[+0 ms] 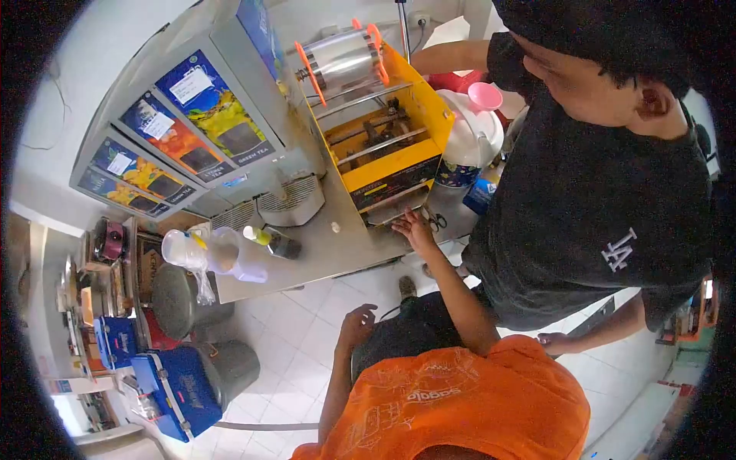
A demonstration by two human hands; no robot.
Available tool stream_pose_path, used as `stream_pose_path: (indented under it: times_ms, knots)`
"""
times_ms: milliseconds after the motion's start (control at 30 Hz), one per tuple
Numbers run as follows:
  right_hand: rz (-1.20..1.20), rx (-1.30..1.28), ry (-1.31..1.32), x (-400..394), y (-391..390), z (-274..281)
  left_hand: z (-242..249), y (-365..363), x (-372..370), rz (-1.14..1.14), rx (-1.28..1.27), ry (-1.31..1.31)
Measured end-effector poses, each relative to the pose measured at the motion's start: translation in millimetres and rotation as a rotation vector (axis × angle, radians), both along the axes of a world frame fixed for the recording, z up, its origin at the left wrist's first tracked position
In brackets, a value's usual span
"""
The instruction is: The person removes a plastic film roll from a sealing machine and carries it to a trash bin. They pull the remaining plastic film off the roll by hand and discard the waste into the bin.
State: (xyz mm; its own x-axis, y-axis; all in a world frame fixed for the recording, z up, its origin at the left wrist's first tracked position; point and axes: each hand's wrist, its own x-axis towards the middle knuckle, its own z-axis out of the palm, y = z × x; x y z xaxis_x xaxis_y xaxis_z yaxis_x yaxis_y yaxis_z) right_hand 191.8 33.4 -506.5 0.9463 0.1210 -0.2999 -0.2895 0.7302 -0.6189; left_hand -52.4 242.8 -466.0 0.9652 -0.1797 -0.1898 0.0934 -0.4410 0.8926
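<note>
Cup sealing machine (pixel 391 180): count 1, on the metal counter (pixel 349 257), near the counter's front edge. Yellow boxy housing, open top showing dark mechanism inside, silvery metal rods across, black label panel with small print on the front, metal strip low down. Film roll (pixel 341 61): 1, clear/silvery, mounted on top between 2 orange discs (pixel 376 54).

Right hand (pixel 415 230): fingers partly spread, fingertips at the machine's lower front edge; firm contact can't be told, nothing seen gripped. Left hand (pixel 358 325): half open, fingers loosely curled, over the lap side, well apart from the machine, nothing seen in it.

Scissors (pixel 438 222): 1 pair, just beside the machine, near the right hand. Pink funnel-shaped item (pixel 484 96): 1, on top of a white container (pixel 468 130). Tea dispenser labels (pixel 218 115): 4 visible, one reads GREEN TEA. Blue cases (pixel 178 391): 2, lower left. Co-worker in black shirt (pixel 583 207): 1, standing at right, one arm reaching behind the machine.
</note>
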Motion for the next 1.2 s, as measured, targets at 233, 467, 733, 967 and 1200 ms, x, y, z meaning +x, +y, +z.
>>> stream_pose_path:
  times_ms: [233, 467, 733, 967, 1200]
  knots:
    - [0.027, -0.093, 0.048, -3.3, -1.9, 18.7, 14.7, -5.1, 3.6, 0.066, 0.014, 0.191]
    - [-0.009, -0.055, 0.049, -5.4, 0.4, 11.1, 8.7, -6.6, -2.4, 0.043, 0.109, 0.052]
    - [-0.022, -0.089, 0.046, -13.3, -1.2, 20.7, 6.0, -4.5, -12.5, 0.031, 0.123, 0.117]
    - [-0.042, -0.063, 0.010, -30.3, -5.8, 17.9, 8.2, -3.1, -21.3, -0.011, 0.158, 0.155]
    - [-0.059, -0.118, 0.041, -66.9, -21.4, 30.4, 10.5, -5.3, -20.7, -0.090, 0.142, 0.056]
